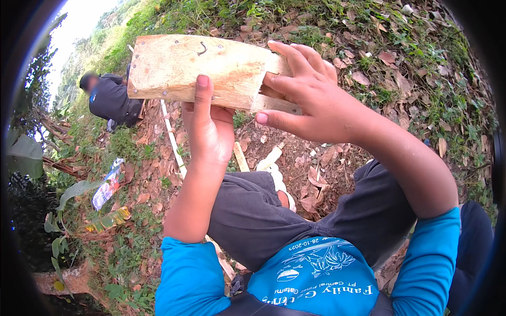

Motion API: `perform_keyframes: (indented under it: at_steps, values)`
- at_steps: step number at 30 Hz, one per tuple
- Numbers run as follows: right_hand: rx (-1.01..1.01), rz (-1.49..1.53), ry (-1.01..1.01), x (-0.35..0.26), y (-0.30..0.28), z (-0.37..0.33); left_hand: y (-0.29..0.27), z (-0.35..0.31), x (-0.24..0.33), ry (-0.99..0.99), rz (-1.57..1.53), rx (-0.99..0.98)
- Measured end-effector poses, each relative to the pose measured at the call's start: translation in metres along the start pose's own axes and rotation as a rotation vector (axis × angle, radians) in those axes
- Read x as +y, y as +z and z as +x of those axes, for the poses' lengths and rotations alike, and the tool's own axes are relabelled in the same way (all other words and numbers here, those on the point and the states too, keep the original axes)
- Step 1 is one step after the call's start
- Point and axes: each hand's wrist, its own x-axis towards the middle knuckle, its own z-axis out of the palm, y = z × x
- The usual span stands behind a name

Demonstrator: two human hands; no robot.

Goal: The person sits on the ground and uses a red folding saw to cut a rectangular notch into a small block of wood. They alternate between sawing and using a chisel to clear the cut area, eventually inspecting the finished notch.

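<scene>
Head view: we've got the wood block (205,68) held up in front of us, above the leaf-littered ground (421,89). Left hand (208,126) grips its lower edge, thumb up on the face; right hand (305,95) clasps the right end. Keep both grips firm, mind the bent nail (202,49). Long axis runs left-right, right end a bit lower.

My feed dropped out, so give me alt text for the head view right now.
Both hands hold up a pale wooden block studded with nails: the left hand grips it from below, the right hand clasps its right end. Below lies leaf-strewn ground; another person crouches at the left.
</scene>
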Motion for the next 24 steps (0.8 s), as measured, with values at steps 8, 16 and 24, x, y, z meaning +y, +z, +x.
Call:
perform_keyframes:
  at_steps: [8, 16, 24]
  values:
    - [-0.095, 0.070, -0.031, -0.001, -0.001, -0.007, -0.003, -0.010, 0.003, 0.111, 0.073, -0.085]
    - [-0.220, 0.557, 0.009, 0.008, 0.009, 0.001, -0.004, -0.013, 0.005, 0.188, 0.056, -0.074]
    - [0.154, 0.141, -0.153, -0.002, 0.002, 0.007, 0.000, -0.009, 0.011, 0.095, -0.001, -0.033]
